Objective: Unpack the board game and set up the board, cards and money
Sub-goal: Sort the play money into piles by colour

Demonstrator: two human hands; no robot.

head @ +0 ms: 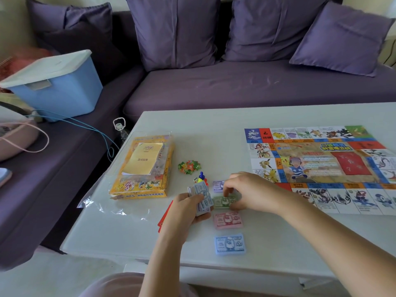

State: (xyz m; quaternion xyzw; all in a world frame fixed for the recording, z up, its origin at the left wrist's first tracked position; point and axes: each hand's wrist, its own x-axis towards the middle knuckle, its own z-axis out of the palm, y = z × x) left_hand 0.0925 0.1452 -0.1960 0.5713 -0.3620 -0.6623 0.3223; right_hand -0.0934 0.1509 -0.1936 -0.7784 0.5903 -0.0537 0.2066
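Purple sofa (246, 86) behind white table (192, 129)

Board (321, 166) at table (214, 129) right, game box (141, 168) left, money piles (228, 220) between, perhaps tokens (201, 177) behind them.

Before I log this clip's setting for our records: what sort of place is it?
Most likely a home living room: a purple sofa with cushions stands behind a low white table, and a blue storage bin sits on the sofa.
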